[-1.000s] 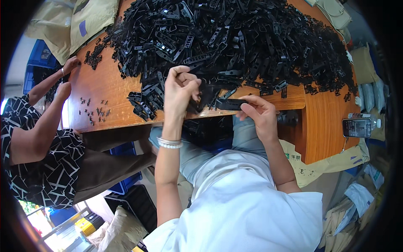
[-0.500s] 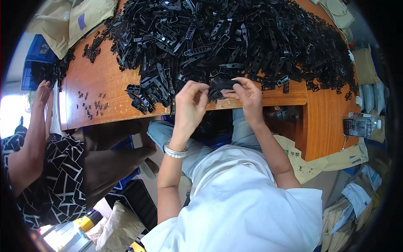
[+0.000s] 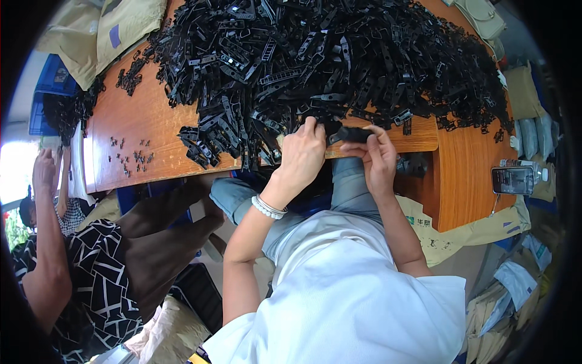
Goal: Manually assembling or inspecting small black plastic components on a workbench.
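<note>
A large heap of black plastic parts (image 3: 327, 60) covers the far half of a wooden table (image 3: 145, 127). Both my hands are together at the table's near edge, right by the heap. My right hand (image 3: 374, 159) grips a long black plastic part (image 3: 353, 134), thumb and fingers closed around it. My left hand (image 3: 303, 159), with a white bead bracelet on the wrist, has its fingertips on the left end of the same part.
A co-worker in a black-and-white patterned top (image 3: 91, 273) sits at the left with one arm raised. Small black pieces (image 3: 130, 158) lie scattered on the table's left part. A phone (image 3: 512, 180) rests at the right edge. Bags and sacks (image 3: 97, 30) surround the table.
My hands have come together from a wider spread and now hold one black part between them at the heap's edge. The co-worker's arm has pulled away from the table and is raised.
</note>
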`<control>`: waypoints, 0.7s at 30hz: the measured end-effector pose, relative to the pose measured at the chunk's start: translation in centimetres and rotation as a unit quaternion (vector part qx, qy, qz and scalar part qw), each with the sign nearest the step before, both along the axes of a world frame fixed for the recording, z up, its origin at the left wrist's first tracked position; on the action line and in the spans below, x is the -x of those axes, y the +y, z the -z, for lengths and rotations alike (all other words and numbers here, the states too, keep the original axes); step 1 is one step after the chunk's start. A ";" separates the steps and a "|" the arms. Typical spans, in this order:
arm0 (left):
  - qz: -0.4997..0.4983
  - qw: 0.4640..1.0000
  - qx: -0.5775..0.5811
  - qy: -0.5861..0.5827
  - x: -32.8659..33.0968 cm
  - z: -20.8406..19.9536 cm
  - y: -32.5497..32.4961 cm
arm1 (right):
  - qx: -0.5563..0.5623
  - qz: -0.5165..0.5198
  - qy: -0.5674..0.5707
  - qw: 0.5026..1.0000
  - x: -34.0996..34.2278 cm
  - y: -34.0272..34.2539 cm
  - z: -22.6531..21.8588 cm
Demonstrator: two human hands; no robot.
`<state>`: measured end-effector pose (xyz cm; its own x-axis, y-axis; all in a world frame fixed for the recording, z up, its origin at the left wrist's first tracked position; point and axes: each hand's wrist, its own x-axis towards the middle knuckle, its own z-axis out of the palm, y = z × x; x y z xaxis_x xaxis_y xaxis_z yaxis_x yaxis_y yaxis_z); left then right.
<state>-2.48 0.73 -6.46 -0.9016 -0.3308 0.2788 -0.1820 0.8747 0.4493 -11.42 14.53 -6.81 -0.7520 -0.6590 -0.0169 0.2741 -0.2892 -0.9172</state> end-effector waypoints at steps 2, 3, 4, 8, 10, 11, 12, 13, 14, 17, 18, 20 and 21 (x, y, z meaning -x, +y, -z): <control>0.016 0.999 0.030 -0.018 0.2 0.0 -0.1 | -0.026 -0.040 -0.032 0.998 -0.4 0.6 0.9; 0.029 0.998 0.036 -0.032 0.3 0.0 -0.2 | -0.039 -0.044 -0.033 0.998 -0.6 0.7 1.2; 0.042 0.997 0.041 -0.046 0.4 0.1 -0.3 | -0.038 -0.044 -0.033 0.998 -0.7 0.8 1.4; 0.062 0.997 0.051 -0.013 0.5 0.2 -0.7 | -0.051 -0.050 -0.022 0.997 -0.8 0.8 1.8; 0.048 0.999 -0.010 0.000 0.0 0.0 -0.7 | -0.045 -0.054 -0.023 0.997 -0.8 0.8 2.0; 0.047 0.999 -0.010 -0.001 -0.2 0.0 -0.9 | -0.039 -0.056 -0.024 0.997 -0.8 0.8 2.1; 0.032 0.997 -0.034 0.067 -0.4 0.0 -1.0 | -0.033 -0.057 -0.025 0.998 -0.8 0.8 2.2; 0.016 0.989 -0.059 0.134 -0.7 0.0 -1.1 | -0.032 -0.058 -0.026 0.997 -0.9 0.8 2.3; 0.016 0.989 -0.059 0.133 -1.0 -0.2 -1.0 | -0.035 -0.055 -0.024 0.998 -0.9 0.8 2.4; -0.131 0.898 -0.324 0.266 -1.9 -0.7 -1.0 | -0.039 -0.052 -0.018 0.998 -1.0 0.7 2.2; -0.112 0.813 -0.473 0.321 -2.1 -0.6 -1.5 | -0.039 -0.051 -0.013 0.998 -1.0 0.7 2.1; -0.117 0.747 -0.561 0.337 -2.6 -1.0 -2.0 | -0.046 -0.044 -0.006 0.998 -1.0 0.7 2.1; -0.106 0.743 -0.582 0.311 -3.2 -0.9 -2.3 | -0.054 -0.036 0.000 0.998 -1.0 0.7 2.1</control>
<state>0.68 -1.57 -5.59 -0.6109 -0.7910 0.0336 0.3003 -0.1922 0.9343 -10.43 15.20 -8.88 -0.7024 -0.7060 -0.0903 0.2903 -0.1683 -0.9420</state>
